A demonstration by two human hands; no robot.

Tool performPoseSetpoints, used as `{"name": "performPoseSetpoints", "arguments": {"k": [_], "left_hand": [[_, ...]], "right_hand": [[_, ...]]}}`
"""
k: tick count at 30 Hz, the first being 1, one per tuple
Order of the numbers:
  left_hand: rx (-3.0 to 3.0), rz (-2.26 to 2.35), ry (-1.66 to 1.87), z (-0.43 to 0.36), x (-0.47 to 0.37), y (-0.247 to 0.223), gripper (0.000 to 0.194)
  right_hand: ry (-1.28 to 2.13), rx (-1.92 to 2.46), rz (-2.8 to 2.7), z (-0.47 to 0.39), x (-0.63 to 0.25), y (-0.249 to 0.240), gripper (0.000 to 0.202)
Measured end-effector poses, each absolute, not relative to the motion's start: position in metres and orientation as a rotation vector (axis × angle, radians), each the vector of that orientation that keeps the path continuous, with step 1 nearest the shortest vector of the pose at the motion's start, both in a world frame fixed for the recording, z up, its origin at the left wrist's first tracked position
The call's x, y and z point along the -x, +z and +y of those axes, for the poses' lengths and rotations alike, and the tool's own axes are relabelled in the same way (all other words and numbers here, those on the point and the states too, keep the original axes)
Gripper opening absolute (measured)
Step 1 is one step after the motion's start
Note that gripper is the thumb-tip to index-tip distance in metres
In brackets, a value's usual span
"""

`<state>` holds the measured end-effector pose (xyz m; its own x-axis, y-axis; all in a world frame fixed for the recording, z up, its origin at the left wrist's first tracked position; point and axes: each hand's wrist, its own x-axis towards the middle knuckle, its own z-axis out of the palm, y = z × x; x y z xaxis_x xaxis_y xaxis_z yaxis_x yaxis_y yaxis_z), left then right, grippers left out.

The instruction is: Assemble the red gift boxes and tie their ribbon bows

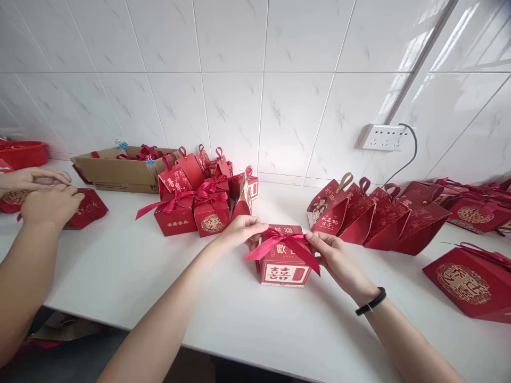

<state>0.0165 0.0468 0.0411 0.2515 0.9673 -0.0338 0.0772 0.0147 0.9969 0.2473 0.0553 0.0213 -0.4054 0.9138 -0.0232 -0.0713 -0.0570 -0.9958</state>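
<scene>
A red gift box (285, 272) with a white double-happiness label stands upright on the white table. Across its top lies a red ribbon tied in a bow (281, 239). My left hand (244, 232) pinches the bow's left loop near the box's upper left corner. On the right side, my right hand (328, 251) grips the other loop between thumb and fingers. The ribbon tails hang over the box's front. A black band circles my right wrist.
Several bow-tied red boxes (174, 218) stand behind to the left, beside a cardboard box (120, 173) of ribbons. Several handled red boxes (387, 223) lean at right, with a patterned box (463, 282) nearer. Another person's hands (51, 202) work at far left. A socket strip (381, 137) is on the tiled wall.
</scene>
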Motion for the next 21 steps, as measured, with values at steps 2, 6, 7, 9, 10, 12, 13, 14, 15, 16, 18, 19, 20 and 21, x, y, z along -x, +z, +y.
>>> {"name": "performPoseSetpoints", "arguments": {"k": [2,6,7,9,10,12,13,14,15,16,18,19,20,21], "left_hand": [[-1.345,1.026,0.896,0.0473,-0.0119,0.0405,0.033],[-1.328,0.966,0.877,0.0490,-0.0078,0.0374,0.033],[-1.332,0.964,0.875,0.0492,-0.0081,0.0370,0.035],[-1.341,0.966,0.876,0.0492,-0.0097,0.0371,0.041],[-1.340,0.966,0.876,0.0491,-0.0107,0.0374,0.043],[-1.327,0.952,0.876,0.0489,-0.0124,0.0379,0.046],[-1.323,0.943,0.877,0.0489,-0.0129,0.0379,0.045],[-1.324,0.934,0.883,0.0489,-0.0131,0.0377,0.044],[-1.328,0.924,0.892,0.0491,-0.0131,0.0372,0.042],[-1.334,0.918,0.905,0.0493,-0.0130,0.0364,0.040],[-1.339,0.910,0.931,0.0499,-0.0131,0.0343,0.036],[-1.338,0.907,0.946,0.0504,-0.0137,0.0331,0.034],[-1.341,0.907,0.962,0.0508,-0.0146,0.0320,0.033],[-1.352,0.916,0.975,0.0512,-0.0160,0.0312,0.032]], "right_hand": [[1.564,1.000,-1.420,0.0545,-0.2475,0.0231,0.041],[1.615,0.969,-1.365,0.0532,-0.2479,0.0255,0.036],[1.647,0.937,-1.350,0.0532,-0.2481,0.0256,0.034],[1.706,0.869,-1.312,0.0538,-0.2484,0.0251,0.031],[1.731,0.842,-1.289,0.0545,-0.2485,0.0247,0.030],[1.777,0.814,-1.234,0.0560,-0.2484,0.0236,0.028],[1.796,0.804,-1.204,0.0568,-0.2481,0.0231,0.027],[1.813,0.794,-1.170,0.0574,-0.2475,0.0226,0.025],[1.827,0.785,-1.136,0.0579,-0.2468,0.0222,0.025],[1.838,0.779,-1.100,0.0582,-0.2459,0.0218,0.025],[1.847,0.781,-1.040,0.0585,-0.2444,0.0212,0.026],[1.842,0.785,-1.032,0.0587,-0.2441,0.0209,0.027],[1.824,0.790,-1.049,0.0590,-0.2443,0.0209,0.028],[1.798,0.796,-1.084,0.0594,-0.2450,0.0211,0.029]]}}
